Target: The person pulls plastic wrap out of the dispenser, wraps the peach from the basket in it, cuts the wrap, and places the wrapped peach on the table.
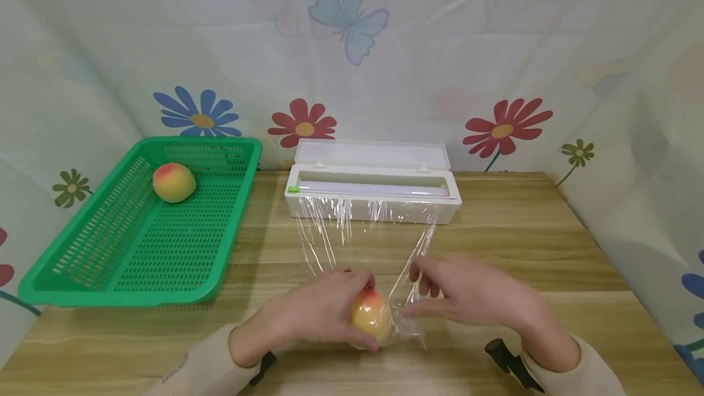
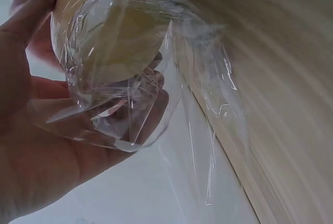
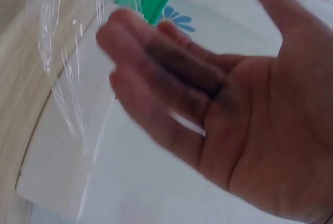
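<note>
My left hand grips a yellow peach with a red top, low in the middle of the head view. Clear plastic wrap covers the fruit and stretches back to a white wrap dispenser with its lid up. In the left wrist view, crumpled film hangs off the peach held between thumb and fingers. Just right of the fruit is my right hand, beside the film's right edge. Its fingers are loosely bent with nothing between them in the right wrist view.
A green plastic basket stands at the left, with another peach in its far part. Wood-grain tabletop lies under everything. Behind it hangs a pale curtain printed with flowers and a butterfly.
</note>
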`<act>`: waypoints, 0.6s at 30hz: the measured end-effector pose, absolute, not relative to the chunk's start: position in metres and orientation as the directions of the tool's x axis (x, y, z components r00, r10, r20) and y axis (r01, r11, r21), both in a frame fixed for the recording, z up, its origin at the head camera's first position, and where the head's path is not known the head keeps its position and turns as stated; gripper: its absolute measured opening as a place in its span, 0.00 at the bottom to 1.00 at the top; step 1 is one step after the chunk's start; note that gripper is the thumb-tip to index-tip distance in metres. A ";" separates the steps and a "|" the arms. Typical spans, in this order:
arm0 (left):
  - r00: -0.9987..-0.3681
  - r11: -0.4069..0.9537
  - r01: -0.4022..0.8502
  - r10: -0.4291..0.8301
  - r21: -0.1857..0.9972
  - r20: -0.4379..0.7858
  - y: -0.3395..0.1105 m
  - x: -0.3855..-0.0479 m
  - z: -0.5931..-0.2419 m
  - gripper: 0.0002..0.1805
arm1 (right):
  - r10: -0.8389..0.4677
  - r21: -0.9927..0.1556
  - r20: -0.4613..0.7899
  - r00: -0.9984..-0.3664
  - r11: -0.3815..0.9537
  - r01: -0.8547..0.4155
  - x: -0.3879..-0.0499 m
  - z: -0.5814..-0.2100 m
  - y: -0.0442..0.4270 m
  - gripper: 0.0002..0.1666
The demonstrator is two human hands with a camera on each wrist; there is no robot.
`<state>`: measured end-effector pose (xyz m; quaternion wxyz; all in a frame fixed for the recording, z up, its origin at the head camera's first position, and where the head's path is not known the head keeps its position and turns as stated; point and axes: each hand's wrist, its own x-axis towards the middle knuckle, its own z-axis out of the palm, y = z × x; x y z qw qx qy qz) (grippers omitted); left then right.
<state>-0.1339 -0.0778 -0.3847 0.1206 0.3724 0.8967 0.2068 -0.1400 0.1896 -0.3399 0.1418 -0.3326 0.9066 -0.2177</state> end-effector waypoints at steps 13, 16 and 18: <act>-0.657 0.616 0.642 0.749 0.456 -0.086 -0.088 -0.135 -0.383 0.44 | -0.784 -0.581 -0.097 -0.614 0.545 -0.604 -0.132 -0.365 0.180 0.14; -0.648 0.620 0.662 0.756 0.421 -0.096 -0.090 -0.135 -0.383 0.47 | -0.776 -0.586 -0.105 -0.622 0.554 -0.592 -0.134 -0.365 0.182 0.15; -0.642 0.616 0.670 0.761 0.414 -0.095 -0.091 -0.136 -0.383 0.46 | -0.768 -0.590 -0.117 -0.629 0.563 -0.578 -0.133 -0.364 0.183 0.17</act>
